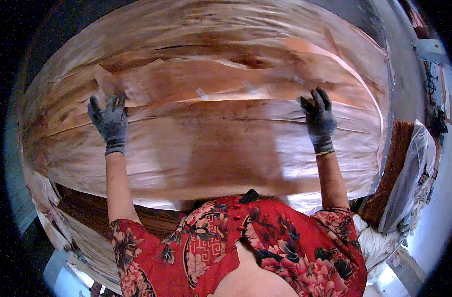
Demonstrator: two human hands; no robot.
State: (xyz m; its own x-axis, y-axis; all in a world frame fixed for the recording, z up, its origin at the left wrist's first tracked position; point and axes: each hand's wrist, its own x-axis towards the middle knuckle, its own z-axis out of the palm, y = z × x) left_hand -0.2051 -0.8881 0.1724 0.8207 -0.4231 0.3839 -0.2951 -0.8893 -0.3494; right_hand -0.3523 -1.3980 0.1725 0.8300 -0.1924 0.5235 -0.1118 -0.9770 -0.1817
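A broad sheet of thin reddish-brown wood veneer (pixel 211 153) spreads under and beyond both hands, with torn, overlapping strips (pixel 226 79) just past the fingertips. The left hand (pixel 110 121) and right hand (pixel 319 119), in grey gloves, lie flat with fingers spread, pressing the sheet and gripping nothing. Small pale tape patches (pixel 202 93) sit between them.

Floor: pale grey concrete (pixel 436 218) along the right side, brightly lit near the lower right.
Stack: dark brown layered sheets (pixel 391 168) standing at right, edges showing.
Plastic: a clear film cover (pixel 414 173) draped over that stack.
Far right: dark machinery (pixel 436 116), too small to identify.
Left edge: a grey-blue surface (pixel 16 198) in shadow.
Light: daylight from the right.
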